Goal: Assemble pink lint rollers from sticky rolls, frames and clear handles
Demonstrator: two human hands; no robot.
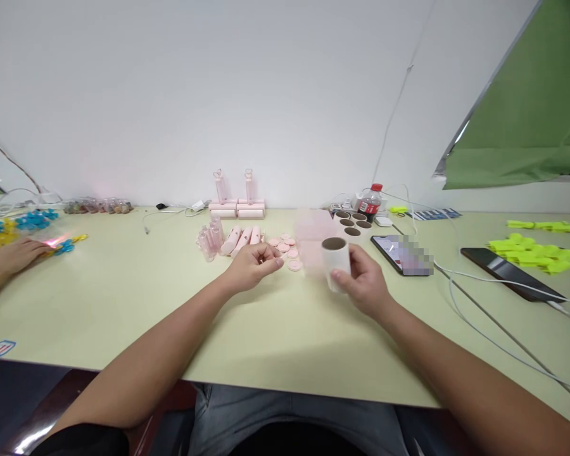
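One pale yellow-green worktop (275,348) stretches before you, where your left grip (251,268) curls with thumb and forefinger close together, its contents impossible to tell, and your right grip (368,282) is wrapped around a white, brown-lined cylindrical tube (335,261), right of several round, pale-pink discs (293,265).

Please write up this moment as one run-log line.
right hand: holding white tube, open end up | left hand: curled beside pink discs, grip unclear | other person's hand: far left
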